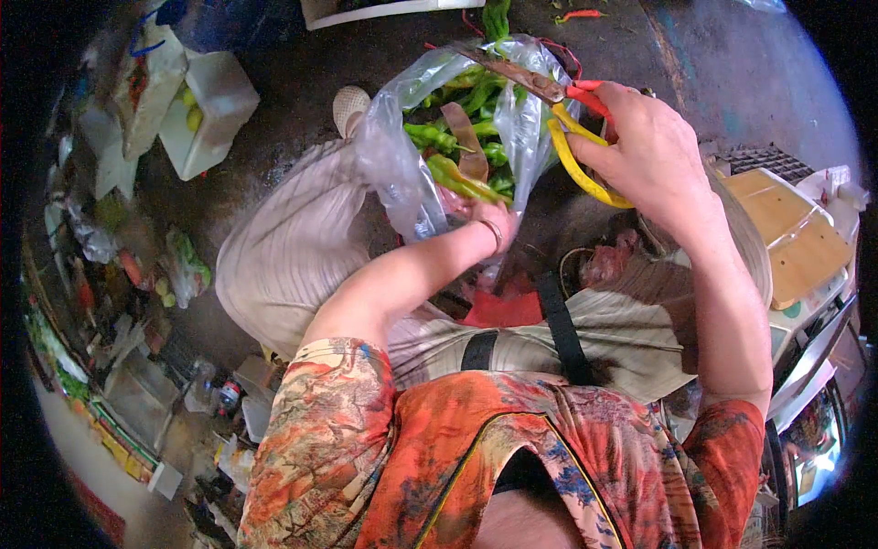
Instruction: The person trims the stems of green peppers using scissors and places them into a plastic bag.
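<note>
Between my knees stands a clear plastic bag [394, 158] with its mouth open, holding several green peppers [435, 137]. My left hand [495, 218] is at the bag's near side, closed around a long yellowish-green pepper [461, 180]; its fingers are partly hidden. A brownish flat strip [466, 141] lies over the peppers beside it. My right hand [645, 144] grips scissors [549, 89] with one red and one yellow handle. Their rusty blades point left over the bag's far rim, and look slightly parted. Another green pepper [496, 19] lies just beyond the bag.
A red chilli [579, 15] lies on the dark floor ahead. White foam boxes [209, 113] stand at the left, one with round green items. Bagged vegetables [185, 267] are at the left. To my right is a scale-like device [789, 233] with a tan top.
</note>
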The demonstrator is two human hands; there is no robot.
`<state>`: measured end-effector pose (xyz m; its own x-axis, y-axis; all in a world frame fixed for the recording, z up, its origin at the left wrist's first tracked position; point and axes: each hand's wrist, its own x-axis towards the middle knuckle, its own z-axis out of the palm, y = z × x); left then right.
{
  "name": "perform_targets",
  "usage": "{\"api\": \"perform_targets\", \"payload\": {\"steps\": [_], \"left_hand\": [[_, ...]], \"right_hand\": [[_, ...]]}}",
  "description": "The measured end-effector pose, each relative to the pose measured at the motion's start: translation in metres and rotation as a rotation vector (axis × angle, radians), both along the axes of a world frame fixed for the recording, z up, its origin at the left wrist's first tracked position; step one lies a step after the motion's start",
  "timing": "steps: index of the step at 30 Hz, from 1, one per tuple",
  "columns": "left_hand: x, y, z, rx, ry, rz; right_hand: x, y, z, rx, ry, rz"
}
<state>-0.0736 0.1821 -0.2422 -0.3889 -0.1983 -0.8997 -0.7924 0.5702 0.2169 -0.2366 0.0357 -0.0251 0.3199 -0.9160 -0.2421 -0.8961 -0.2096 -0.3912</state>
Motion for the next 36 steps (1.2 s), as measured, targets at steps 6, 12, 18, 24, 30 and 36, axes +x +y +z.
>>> {"api": "perform_targets", "payload": {"steps": [6, 12, 18, 24, 30, 36], "left_hand": [[0.000, 0.024, -0.033, 0.013, 0.120, 0.110], [0.019, -0.024, -0.033, -0.429, 0.416, 0.221], [0.039, -0.020, -0.034, -0.524, 0.187, -0.075], [0.042, -0.021, -0.042, -0.392, 0.080, -0.143], [0.033, -0.015, -0.026, -0.172, -0.013, -0.050], [0.026, 0.012, -0.058, 0.085, -0.079, 0.455]], "right_hand": [[0.004, -0.001, -0.001, 0.012, 0.000, -0.001], [0.005, 0.000, 0.000, 0.041, -0.003, 0.000], [-0.001, 0.001, -0.002, 0.001, -0.045, 0.033], [0.003, -0.001, -0.003, 0.070, 0.021, 0.060], [0.000, 0.002, -0.004, -0.021, -0.058, 0.068], [0.004, 0.003, -0.002, -0.034, -0.079, 0.077]]}}
